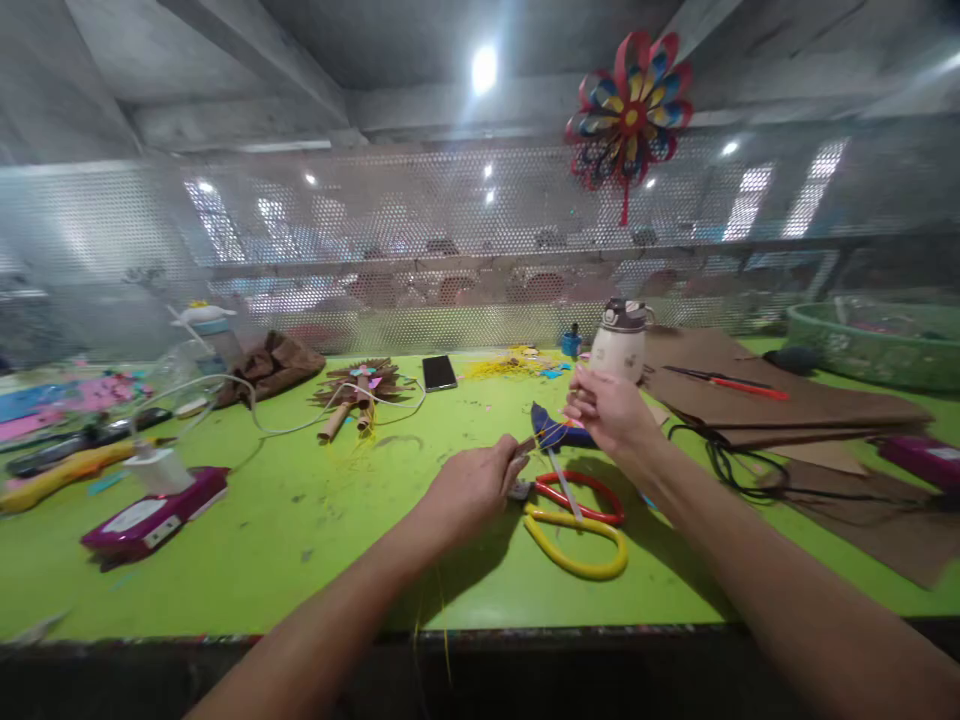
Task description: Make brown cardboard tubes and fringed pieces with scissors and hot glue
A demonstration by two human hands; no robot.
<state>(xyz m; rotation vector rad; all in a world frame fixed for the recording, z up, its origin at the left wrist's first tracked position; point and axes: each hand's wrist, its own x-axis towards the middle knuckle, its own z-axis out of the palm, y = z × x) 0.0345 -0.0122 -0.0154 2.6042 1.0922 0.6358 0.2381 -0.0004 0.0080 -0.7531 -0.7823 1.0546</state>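
Observation:
My left hand (474,488) is closed, its thumb and fingers pinching a small brown piece (528,445) that looks like rolled paper. Thin yellow string (547,432) runs from that piece toward my right hand (611,408), and loose yellow ends hang below my left wrist past the table edge. The fingers of my right hand are pinched together on the string, raised a little above the table. Under and between the hands lie scissors with one red and one yellow handle (613,560). A blue tool (551,430), partly hidden by my right hand, rests behind them.
A white lidded cup (619,345) stands behind my right hand. Brown paper sheets (757,400), a black cable (724,465) and a green basket (885,355) are at right. Leftward lie brown paper rolls (336,422), a phone (439,373) and a purple power strip (154,515) with a white cable.

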